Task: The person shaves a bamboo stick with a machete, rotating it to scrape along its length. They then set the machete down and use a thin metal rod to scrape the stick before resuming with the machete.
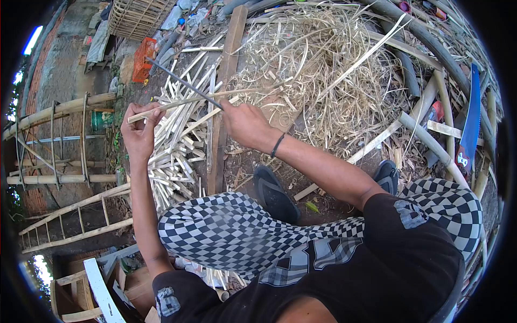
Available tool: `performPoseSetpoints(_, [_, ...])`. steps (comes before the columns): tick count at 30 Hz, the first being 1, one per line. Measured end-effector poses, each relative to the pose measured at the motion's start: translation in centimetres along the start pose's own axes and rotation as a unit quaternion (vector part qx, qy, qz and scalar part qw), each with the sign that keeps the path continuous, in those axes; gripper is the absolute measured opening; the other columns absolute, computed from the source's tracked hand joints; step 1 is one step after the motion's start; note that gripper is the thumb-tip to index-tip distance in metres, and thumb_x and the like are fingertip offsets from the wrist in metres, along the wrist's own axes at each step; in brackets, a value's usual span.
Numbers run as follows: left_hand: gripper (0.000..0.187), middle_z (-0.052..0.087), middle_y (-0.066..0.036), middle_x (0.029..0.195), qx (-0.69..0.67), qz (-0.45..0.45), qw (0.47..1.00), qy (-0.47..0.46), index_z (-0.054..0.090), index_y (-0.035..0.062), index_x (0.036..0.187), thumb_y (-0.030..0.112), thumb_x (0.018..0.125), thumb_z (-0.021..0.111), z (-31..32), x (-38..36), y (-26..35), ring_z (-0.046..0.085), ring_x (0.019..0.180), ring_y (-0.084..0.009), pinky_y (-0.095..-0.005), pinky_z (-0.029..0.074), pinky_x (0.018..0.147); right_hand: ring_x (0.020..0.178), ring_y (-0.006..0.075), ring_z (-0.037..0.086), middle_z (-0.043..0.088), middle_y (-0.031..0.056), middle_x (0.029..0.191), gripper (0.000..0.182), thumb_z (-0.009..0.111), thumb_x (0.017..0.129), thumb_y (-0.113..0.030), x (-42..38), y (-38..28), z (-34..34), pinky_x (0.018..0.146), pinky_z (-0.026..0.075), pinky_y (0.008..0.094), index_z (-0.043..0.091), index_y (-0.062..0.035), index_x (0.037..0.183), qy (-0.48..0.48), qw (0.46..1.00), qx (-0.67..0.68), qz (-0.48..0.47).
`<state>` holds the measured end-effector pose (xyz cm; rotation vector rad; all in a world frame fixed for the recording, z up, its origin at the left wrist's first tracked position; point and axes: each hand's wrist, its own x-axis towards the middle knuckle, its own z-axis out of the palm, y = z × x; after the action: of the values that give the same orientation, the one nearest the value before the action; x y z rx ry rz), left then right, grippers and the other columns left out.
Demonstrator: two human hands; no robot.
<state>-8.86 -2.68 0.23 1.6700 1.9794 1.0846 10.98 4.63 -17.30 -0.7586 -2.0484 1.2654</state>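
Note:
My left hand (139, 129) pinches one end of a thin pale bamboo strip (186, 102) that runs to the right towards my other hand. My right hand (245, 124) grips the handle of a long dark knife (180, 81), whose blade points up and left across the strip. Both hands hover above a pile of cut bamboo slats (175, 151) lying on the ground. A dark band sits on my right wrist. My checkered trousers and dark sandals show below the hands.
A heap of curly bamboo shavings (318, 70) fills the ground ahead. A blue-handled saw (469, 124) lies at the right among bamboo poles (431, 142). A wooden plank (226, 91) runs away from me. Bamboo ladders (75, 215), an orange crate (143, 59) and a woven basket (137, 16) stand left.

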Motion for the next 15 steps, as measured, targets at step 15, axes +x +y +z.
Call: performPoseSetpoints(15, [0.011,0.068,-0.018,0.103,-0.001,-0.055,0.996,0.066,0.054,-0.0028,0.092,-0.005,0.094,0.065,-0.2,-0.6,0.4,0.069,0.098,-0.0207,-0.0359,0.063,0.09,0.074,0.0448,0.07,0.067,0.026,0.073,0.028,0.051,0.087,0.0,0.8,1.6,1.6,0.067,0.055,0.0559,0.05,0.0043,0.115,-0.028,0.996,-0.062,0.05])
